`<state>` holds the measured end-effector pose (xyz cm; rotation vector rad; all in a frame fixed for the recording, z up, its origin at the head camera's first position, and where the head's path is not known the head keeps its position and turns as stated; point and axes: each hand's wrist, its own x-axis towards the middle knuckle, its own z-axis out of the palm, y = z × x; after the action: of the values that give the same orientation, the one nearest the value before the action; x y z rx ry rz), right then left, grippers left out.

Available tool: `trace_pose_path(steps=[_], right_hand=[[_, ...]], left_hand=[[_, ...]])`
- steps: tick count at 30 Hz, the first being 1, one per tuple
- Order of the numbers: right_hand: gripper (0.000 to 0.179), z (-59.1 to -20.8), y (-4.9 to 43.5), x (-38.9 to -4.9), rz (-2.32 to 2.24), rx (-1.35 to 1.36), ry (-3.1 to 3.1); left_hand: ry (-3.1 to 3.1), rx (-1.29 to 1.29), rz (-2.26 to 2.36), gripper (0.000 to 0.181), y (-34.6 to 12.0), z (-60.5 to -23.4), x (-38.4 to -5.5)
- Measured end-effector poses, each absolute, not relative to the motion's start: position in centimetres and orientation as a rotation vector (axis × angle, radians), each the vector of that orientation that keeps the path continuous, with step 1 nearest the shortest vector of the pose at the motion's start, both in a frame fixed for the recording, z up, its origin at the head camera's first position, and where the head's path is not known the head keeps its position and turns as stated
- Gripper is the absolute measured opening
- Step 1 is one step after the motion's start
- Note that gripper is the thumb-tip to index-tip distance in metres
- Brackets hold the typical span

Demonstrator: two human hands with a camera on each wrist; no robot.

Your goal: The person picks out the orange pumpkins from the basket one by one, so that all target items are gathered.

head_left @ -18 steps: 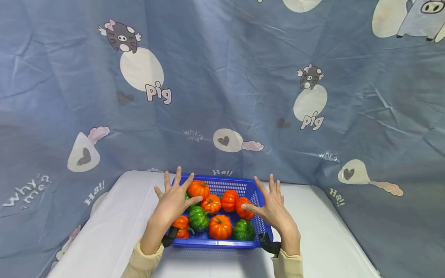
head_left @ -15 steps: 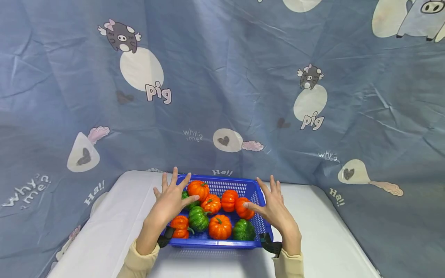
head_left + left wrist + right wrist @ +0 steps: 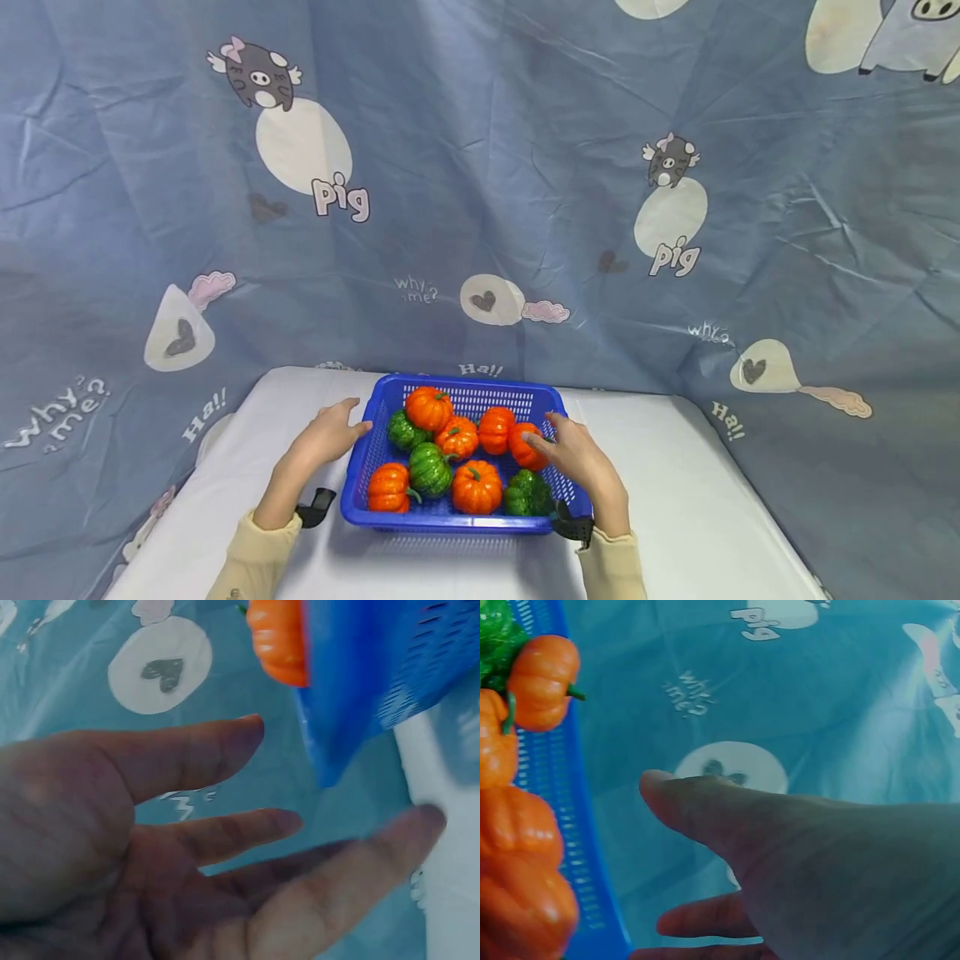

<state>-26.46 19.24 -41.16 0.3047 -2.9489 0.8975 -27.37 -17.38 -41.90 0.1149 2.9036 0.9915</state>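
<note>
A blue plastic basket holds several small toy pumpkins, such as an orange pumpkin at the front and a green pumpkin beside it. My left hand is just outside the basket's left side, fingers extended and nothing in them. In the left wrist view its fingers spread below the basket's wall. On the other side, my right hand overlaps the basket's right rim, its thumb in front of an orange pumpkin. Nothing lies in its grasp; its thumb points toward the basket.
The basket stands on a white-covered table. Behind and at the sides hangs a blue cloth printed with pigs and words. Black straps sit at both wrists.
My left hand has moved left and down, away from over the basket to outside it. My right hand has drawn slightly left and lower. The pumpkins and basket look unmoved.
</note>
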Motion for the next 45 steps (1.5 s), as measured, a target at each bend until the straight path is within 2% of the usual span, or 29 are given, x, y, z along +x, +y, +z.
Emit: trace_pose_path(steps=[5,11,17,22,26,37,45], right_hand=[[0.059,-42.4,18.7,-27.2,0.87,0.381,-2.999],[0.04,-43.6,18.8,-27.8,0.747,0.495,-3.009],[0.053,-44.0,18.9,-28.0,0.768,0.503,-3.028],[0.048,-44.1,19.1,-28.5,0.78,0.473,-3.017],[0.052,-44.2,19.2,-28.6,0.788,0.485,-2.996],[0.049,-44.3,18.4,-28.2,0.572,0.436,-2.957],[0.052,-44.5,18.6,-28.6,0.756,0.444,-2.946]], left_hand=[[2.715,0.085,1.194,0.051,-17.6,-42.9,-27.8],[2.689,0.104,1.222,0.049,-17.6,-43.0,-27.9],[2.668,0.101,1.256,0.048,-17.5,-43.0,-27.9],[2.664,0.078,1.253,0.049,-17.5,-42.7,-27.8],[2.653,0.064,1.261,0.049,-17.5,-42.7,-27.7],[2.658,0.057,1.263,0.049,-17.3,-43.0,-27.9],[2.655,0.06,1.257,0.049,-17.5,-42.9,-27.9]])
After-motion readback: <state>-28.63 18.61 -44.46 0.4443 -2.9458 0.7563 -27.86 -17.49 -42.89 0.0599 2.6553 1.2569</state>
